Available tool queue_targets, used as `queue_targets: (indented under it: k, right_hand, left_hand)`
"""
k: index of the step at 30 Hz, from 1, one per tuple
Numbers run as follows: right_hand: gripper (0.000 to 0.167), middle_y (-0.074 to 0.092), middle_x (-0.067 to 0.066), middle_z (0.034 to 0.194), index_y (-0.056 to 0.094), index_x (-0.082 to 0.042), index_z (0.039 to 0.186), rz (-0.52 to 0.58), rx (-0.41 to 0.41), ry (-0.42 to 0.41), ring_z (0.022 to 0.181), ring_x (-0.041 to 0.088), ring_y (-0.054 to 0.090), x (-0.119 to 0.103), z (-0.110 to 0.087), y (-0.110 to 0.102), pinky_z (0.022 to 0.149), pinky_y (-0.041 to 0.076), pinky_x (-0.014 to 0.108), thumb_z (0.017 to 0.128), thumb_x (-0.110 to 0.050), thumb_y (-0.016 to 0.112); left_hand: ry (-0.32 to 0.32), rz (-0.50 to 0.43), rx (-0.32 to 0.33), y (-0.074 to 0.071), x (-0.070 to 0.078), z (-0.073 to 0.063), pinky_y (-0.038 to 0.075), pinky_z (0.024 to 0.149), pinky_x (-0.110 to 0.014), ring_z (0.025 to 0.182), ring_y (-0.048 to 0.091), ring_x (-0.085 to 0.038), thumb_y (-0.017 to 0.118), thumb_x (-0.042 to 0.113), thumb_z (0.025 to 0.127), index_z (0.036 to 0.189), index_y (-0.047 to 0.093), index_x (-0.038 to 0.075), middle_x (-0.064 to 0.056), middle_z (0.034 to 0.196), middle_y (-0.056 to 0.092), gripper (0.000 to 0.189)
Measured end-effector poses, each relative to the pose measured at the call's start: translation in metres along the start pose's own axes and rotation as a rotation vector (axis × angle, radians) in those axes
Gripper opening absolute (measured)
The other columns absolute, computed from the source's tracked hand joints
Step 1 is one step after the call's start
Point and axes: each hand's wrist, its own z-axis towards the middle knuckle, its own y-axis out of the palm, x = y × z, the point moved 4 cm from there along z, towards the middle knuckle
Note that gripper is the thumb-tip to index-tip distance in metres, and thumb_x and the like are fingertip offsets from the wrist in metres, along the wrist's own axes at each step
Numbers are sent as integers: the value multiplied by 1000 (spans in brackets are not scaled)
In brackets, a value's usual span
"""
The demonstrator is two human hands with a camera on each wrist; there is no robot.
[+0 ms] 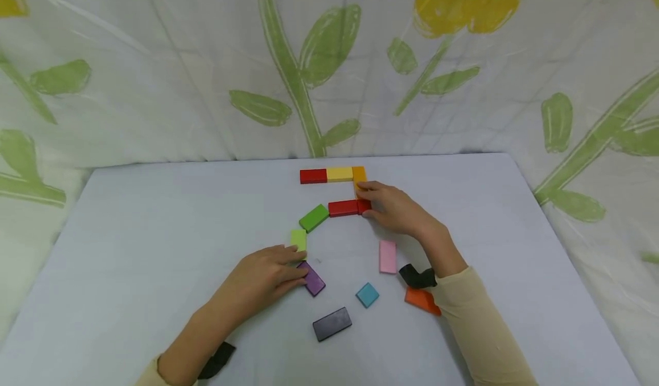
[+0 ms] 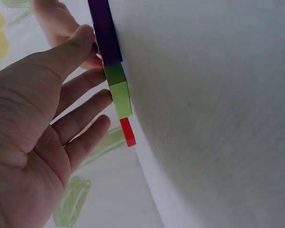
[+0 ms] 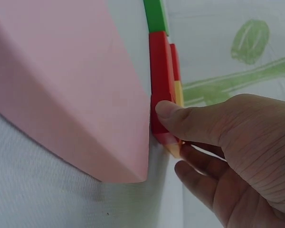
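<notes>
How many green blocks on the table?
2. The darker green block adjoins a red block; the light green block is between it and the purple block, partly covered by the left hand. The hands could hide others.

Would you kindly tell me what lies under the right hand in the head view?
An orange block and the rightmost red block lie partly under the right hand; whatever else it covers there cannot be seen.

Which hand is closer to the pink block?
The right hand: it is just beyond the pink block. The left hand is farther away, off to the block's left, beside the purple block.
</notes>
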Motion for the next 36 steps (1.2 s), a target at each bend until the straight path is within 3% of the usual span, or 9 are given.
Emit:
queue_targets:
  k: [5,8,13,20,27,36]
  right_hand:
    - [56,50,16,163,56,-2,150,-9,2,-3,153,38,46,-1,0,1,124,43,55,99,-14,74]
    - [55,49,17,164,56,-1,150,-5,-2,-1,154,39,45,1,-1,1,124,42,55,100,-13,74]
    - [56,49,16,164,56,-2,150,-1,-5,15,154,39,45,3,-3,-1,125,42,55,99,-14,75]
    - [56,49,16,164,56,-2,151,17,-3,4,154,38,45,2,-1,0,125,42,55,99,-15,75]
    - [56,50,16,163,57,-3,151,3,-19,6,154,38,46,-2,1,4,124,42,55,100,-16,75]
    - [56,49,15,164,56,-4,151,-26,-14,24,155,38,45,-3,1,2,125,41,55,100,-17,74]
  left_hand:
    - [-25,-4,-58,1,2,-2,57,111,-44,126,73,-24,86,29,88,113,85,19,-3,130,78,26]
    - [-4,46,-88,1,6,-1,55,113,-44,127,72,-25,85,28,90,114,84,18,-5,130,78,26]
    - [62,196,-72,1,15,3,57,111,-40,121,75,-21,81,29,92,109,84,21,-4,124,80,19]
    - [73,252,-75,-1,20,4,59,108,-37,118,76,-24,80,25,91,105,83,18,-8,122,81,16]
    - [27,162,-55,-2,18,0,60,105,-37,117,77,-24,82,29,89,100,84,19,-6,121,81,15]
    - [25,119,-63,-3,12,4,63,100,-38,116,76,-24,84,28,89,102,85,18,-5,121,81,17]
